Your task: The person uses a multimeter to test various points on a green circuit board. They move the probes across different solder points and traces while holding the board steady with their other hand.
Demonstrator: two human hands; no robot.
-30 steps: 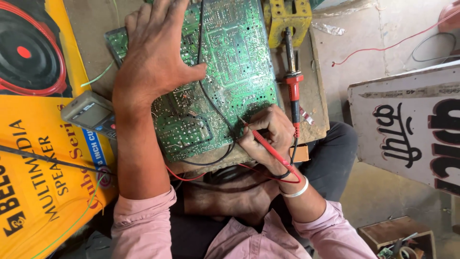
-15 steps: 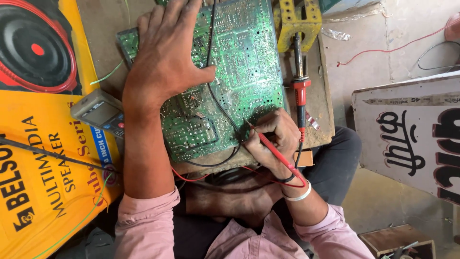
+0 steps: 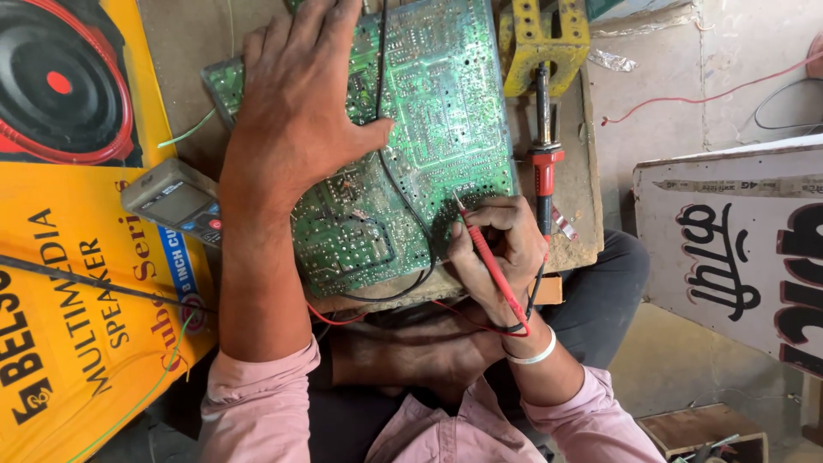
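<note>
Circuit board (image 3: 403, 163) lies on the surface beneath your hands, left hand (image 3: 296, 111) spread flat pinning it, right hand (image 3: 497, 249) pinching the red probe (image 3: 489, 261) on a solder joint; you seem mid-test, so hold steady contact.

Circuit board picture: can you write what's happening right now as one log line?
left hand: flat on green circuit board | right hand: holds red probe, tip on board | multimeter: beside left forearm | soldering iron: right of board

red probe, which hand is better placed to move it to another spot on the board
Right. The right hand already pinches the red probe, tip on the green board. The left hand lies flat on the board, holding it down.
</note>
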